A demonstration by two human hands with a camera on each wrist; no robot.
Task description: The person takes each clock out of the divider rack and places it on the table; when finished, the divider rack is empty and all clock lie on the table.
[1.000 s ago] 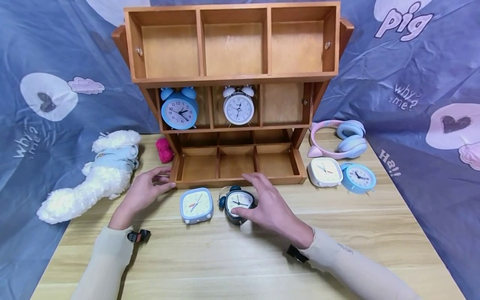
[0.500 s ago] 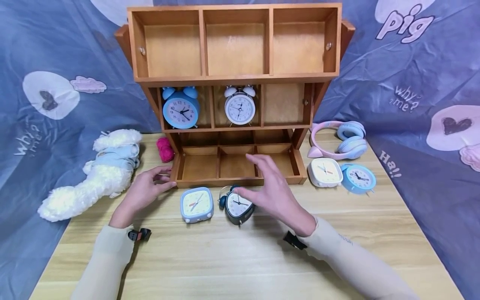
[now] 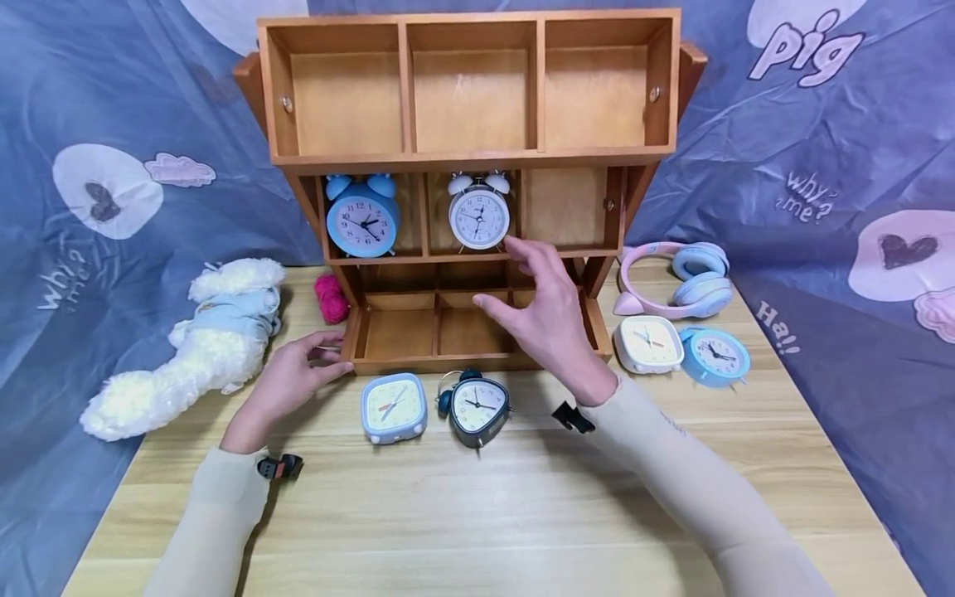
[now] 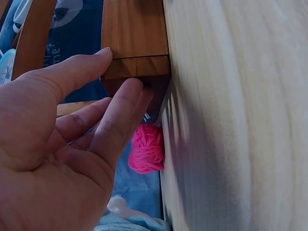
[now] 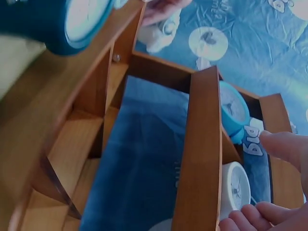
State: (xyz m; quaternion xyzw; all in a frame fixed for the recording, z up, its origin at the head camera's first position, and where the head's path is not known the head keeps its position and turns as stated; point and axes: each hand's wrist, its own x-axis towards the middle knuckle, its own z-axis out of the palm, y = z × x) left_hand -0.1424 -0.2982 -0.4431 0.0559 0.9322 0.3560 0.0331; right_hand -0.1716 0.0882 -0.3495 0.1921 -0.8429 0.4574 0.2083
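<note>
My right hand [image 3: 548,319] is raised before the wooden shelf [image 3: 477,363], thumb and fingers spread with nothing held. Its fingertips reach just below and right of a white twin-bell alarm clock [image 3: 480,218] in the middle compartment of the second tier. In the right wrist view, curled fingers [image 5: 250,216] overlap that clock's lower edge. My left hand [image 3: 291,383] touches the shelf's lower left front corner, thumb at the front and relaxed fingers along the side. A blue twin-bell alarm clock [image 3: 362,222] stands in the left compartment. A black triangular alarm clock [image 3: 479,408] sits on the table.
A square blue-rimmed clock [image 3: 394,408] lies beside the black one. To the right are a white square clock [image 3: 649,344], a round blue clock [image 3: 715,356] and pink-blue headphones [image 3: 701,294]. Pink yarn [image 3: 331,298] and a white plush toy [image 3: 201,365] are on the left.
My right hand has let go of the black alarm clock and risen forward to the second tier. The black clock stays on the table. My left hand keeps its place at the shelf corner.
</note>
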